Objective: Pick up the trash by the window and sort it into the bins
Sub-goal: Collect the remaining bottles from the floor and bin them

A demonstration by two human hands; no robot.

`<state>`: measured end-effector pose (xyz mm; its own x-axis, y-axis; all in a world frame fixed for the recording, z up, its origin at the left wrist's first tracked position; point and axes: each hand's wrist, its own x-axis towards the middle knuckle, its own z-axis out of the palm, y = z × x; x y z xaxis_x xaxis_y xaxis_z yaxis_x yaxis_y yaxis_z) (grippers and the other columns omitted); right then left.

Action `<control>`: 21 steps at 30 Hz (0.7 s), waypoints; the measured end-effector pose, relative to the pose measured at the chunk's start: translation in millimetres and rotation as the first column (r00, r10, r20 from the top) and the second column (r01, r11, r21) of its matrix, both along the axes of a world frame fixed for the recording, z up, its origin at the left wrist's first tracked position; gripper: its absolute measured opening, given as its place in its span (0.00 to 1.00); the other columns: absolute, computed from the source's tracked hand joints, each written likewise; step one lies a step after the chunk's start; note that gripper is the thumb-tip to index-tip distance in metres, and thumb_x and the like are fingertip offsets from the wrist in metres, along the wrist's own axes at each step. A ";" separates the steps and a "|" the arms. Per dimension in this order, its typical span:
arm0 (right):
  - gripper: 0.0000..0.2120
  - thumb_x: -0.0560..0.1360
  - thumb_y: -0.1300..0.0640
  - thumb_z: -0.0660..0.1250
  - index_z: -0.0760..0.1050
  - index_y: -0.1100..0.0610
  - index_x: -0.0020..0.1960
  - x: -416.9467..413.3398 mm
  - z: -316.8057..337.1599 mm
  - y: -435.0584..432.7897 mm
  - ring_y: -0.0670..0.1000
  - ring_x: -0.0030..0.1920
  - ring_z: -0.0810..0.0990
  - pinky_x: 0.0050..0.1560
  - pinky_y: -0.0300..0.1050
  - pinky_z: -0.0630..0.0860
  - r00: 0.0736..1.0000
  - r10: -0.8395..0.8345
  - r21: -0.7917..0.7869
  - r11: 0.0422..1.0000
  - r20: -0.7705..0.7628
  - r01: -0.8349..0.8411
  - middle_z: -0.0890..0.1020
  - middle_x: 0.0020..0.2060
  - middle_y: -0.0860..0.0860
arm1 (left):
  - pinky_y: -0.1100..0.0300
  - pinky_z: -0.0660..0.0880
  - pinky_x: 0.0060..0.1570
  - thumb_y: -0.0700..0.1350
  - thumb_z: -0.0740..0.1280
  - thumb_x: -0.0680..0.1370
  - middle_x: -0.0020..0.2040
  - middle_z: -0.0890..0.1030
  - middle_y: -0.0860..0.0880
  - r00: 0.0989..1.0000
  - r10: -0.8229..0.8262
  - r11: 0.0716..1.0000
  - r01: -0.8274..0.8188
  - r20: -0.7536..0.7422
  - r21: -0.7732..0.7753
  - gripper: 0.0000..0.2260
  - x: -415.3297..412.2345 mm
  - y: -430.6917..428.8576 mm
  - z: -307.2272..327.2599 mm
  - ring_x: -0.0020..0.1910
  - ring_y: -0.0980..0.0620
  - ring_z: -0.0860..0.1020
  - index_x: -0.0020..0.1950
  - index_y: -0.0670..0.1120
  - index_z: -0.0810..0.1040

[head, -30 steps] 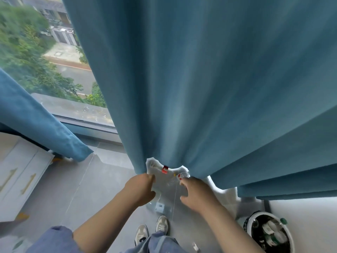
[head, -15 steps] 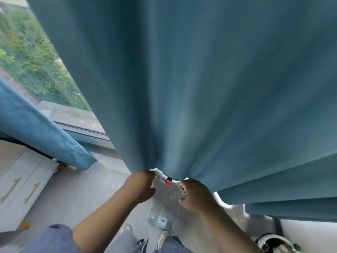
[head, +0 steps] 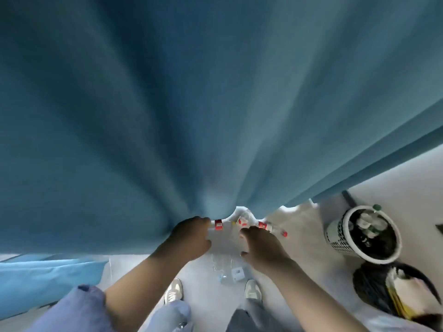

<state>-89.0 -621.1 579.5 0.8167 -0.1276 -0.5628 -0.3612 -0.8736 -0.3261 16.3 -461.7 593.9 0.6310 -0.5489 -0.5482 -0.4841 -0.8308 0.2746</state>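
Note:
Several clear plastic bottles with red labels lie at the hem of the blue curtain. My left hand is curled at the hem, its fingers closed on the end of one red-labelled bottle. My right hand is closed over a clear bottle between the two hands. Just beyond my right hand, another red-labelled bottle with a red cap lies on the floor. A white perforated bin holding bottles stands to the right. Nearer me, a black-bagged bin holds paper trash.
A clear bottle with a blue cap and white label lies on the pale floor between my shoes. The curtain fills most of the view and hides the window. A folded blue curtain part lies at the left.
The view has tilted down: the window is gone from sight and both bins show at the right. My hands stay at the curtain hem, and more red-labelled bottles are uncovered.

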 end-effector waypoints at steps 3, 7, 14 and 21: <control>0.24 0.74 0.53 0.65 0.68 0.54 0.69 -14.7 -34.5 15.1 0.54 0.64 0.73 0.62 0.44 0.71 0.990 -0.133 0.018 0.991 -0.055 0.134 0.75 0.63 0.52 | 0.61 0.71 0.54 0.45 0.62 0.76 0.61 0.76 0.50 0.994 -0.111 0.994 0.111 0.002 -0.002 0.16 6.0 2.5 -24.9 0.61 0.49 0.75 0.64 0.48 0.73; 0.22 0.73 0.52 0.65 0.70 0.54 0.66 -33.3 -81.2 22.0 0.54 0.61 0.75 0.59 0.43 0.72 0.954 -0.278 0.015 0.960 -0.110 0.281 0.76 0.60 0.52 | 0.63 0.68 0.43 0.45 0.63 0.75 0.47 0.73 0.53 0.987 -0.159 0.987 0.159 -0.014 -0.001 0.12 6.8 2.5 -77.1 0.52 0.48 0.75 0.57 0.46 0.74; 0.19 0.73 0.53 0.65 0.71 0.56 0.63 -43.2 -202.0 9.2 0.55 0.58 0.76 0.55 0.43 0.74 0.916 -0.381 -0.001 0.923 -0.127 0.384 0.77 0.58 0.53 | 0.60 0.71 0.41 0.46 0.62 0.75 0.47 0.77 0.50 0.977 -0.202 0.974 0.208 -0.074 0.094 0.12 4.8 -5.5 -215.4 0.45 0.48 0.77 0.58 0.46 0.74; 0.20 0.73 0.51 0.66 0.71 0.56 0.63 -24.3 -360.8 -3.6 0.54 0.58 0.77 0.56 0.45 0.75 0.897 -0.429 0.006 0.902 -0.111 0.432 0.77 0.57 0.53 | 0.60 0.71 0.44 0.46 0.63 0.76 0.57 0.78 0.50 0.976 -0.207 0.970 0.213 -0.063 0.112 0.13 11.9 -17.7 -378.9 0.53 0.48 0.78 0.60 0.46 0.72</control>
